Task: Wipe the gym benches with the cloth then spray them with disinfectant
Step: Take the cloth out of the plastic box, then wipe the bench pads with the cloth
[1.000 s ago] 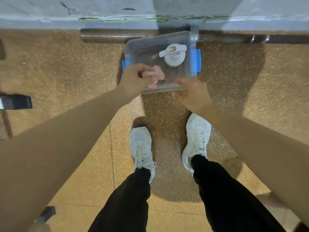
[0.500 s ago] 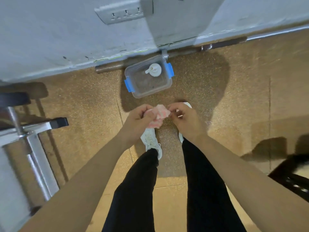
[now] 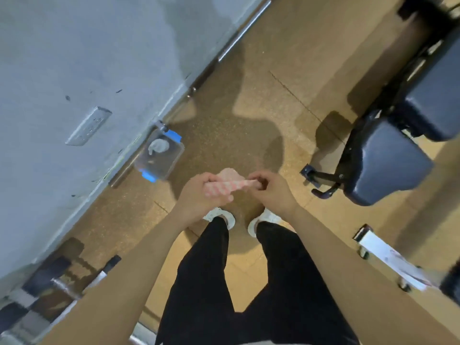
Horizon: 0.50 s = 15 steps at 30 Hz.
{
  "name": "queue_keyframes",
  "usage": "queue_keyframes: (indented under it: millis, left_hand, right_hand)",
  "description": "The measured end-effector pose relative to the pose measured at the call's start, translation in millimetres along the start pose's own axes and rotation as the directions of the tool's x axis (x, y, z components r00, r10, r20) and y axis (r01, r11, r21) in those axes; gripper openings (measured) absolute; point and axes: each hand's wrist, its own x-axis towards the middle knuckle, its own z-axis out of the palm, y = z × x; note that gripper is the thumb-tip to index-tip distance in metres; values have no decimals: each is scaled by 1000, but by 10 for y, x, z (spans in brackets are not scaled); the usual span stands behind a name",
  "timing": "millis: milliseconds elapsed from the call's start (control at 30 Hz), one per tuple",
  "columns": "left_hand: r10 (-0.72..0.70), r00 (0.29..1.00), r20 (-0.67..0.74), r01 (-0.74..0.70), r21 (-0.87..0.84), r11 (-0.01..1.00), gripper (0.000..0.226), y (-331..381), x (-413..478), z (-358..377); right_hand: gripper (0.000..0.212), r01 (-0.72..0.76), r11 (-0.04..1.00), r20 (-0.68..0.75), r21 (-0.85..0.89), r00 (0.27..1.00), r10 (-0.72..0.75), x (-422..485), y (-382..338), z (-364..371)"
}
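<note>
A pink and white checked cloth (image 3: 227, 184) is stretched between both hands in front of me. My left hand (image 3: 199, 192) grips its bunched left part, and my right hand (image 3: 270, 189) pinches its right end. A dark blue padded gym bench (image 3: 388, 158) stands on the floor to the right, well apart from my hands. The white spray bottle (image 3: 158, 146) stands inside a clear plastic box (image 3: 171, 161) with blue clips, on the floor by the wall to the left of the hands.
A grey wall (image 3: 74, 70) with a socket plate runs along the left, a metal bar (image 3: 239, 33) lying at its foot. Metal equipment frames stand at lower left (image 3: 62, 290) and lower right (image 3: 388, 260). My white shoes are below the hands on tan floor.
I have stood up and turned right, so the box slid left and the bench came into view. The cloth, lifted out of the box, is now pulled out between both hands.
</note>
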Motion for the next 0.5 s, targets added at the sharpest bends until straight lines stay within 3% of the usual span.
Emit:
queue_keyframes:
  millis: [67, 100, 200, 267, 367, 500]
  left_hand:
    - [85, 992, 89, -108, 295, 949, 45, 173, 0, 311]
    - [103, 987, 121, -139, 347, 927, 42, 251, 16, 484]
    - [131, 972, 194, -192, 335, 923, 19, 520, 97, 1062]
    - [149, 955, 255, -230, 326, 917, 12, 694, 184, 1434]
    - [119, 933, 339, -226, 297, 928, 6, 942, 353, 1956]
    - [150, 897, 416, -340, 434, 834, 16, 1323, 613, 2649]
  right_hand:
    - [12, -44, 999, -35, -27, 998, 43, -206, 228, -257]
    - [13, -80, 996, -51, -27, 996, 79, -300, 340, -384]
    - [18, -169, 984, -104, 49, 979, 173, -565, 741, -781]
    - [13, -246, 950, -153, 192, 949, 277, -707, 1105, -1014]
    - [29, -337, 774, -108, 536, 882, 458, -884, 1580, -1366]
    - [37, -292, 572, -83, 766, 838, 539, -1059, 2089, -1854]
